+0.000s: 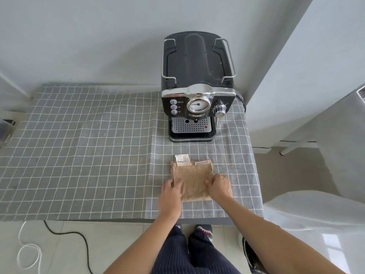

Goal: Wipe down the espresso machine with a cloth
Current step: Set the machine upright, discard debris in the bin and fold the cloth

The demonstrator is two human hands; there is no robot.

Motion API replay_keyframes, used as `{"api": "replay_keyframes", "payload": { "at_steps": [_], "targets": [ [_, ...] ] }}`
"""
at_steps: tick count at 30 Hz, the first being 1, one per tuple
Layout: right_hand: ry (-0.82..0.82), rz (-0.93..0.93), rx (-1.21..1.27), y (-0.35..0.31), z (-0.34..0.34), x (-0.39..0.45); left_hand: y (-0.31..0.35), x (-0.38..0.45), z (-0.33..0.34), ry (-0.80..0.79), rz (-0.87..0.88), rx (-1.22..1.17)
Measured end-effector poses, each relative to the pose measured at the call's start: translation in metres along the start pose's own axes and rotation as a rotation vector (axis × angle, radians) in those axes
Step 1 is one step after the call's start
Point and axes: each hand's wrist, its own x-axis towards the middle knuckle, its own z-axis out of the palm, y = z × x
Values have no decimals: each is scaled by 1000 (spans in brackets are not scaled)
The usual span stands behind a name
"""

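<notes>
Two hands rest on a folded tan terry cloth (192,179) lying on the grey checked tablecloth (88,139), near the black-and-chrome espresso machine (197,86). Left hand (171,191) pinches its left edge; right hand (220,185) its right.

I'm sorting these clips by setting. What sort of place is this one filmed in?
Probably a room in a home: an espresso machine stands on a table under a grey checked tablecloth against a plain white wall, with a folded tan cloth and a tiled floor below.
</notes>
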Motion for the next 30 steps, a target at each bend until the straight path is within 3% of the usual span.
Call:
{"api": "replay_keyframes", "payload": {
  "at_steps": [3, 8, 15, 30],
  "targets": [
    [-8, -39, 50, 3, -7, -4, 4, 5, -2, -21, 0, -175],
    [42, -61, 156, 28, -27, -8, 23, 10, 6, -31, 50, -222],
    [120, 12, 188, 96, -60, -16, 67, -10, 35, -176, 159, -266],
    [35, 39, 88, 149, -67, -30, 82, -39, 55, -284, 176, -283]
  ]
}}
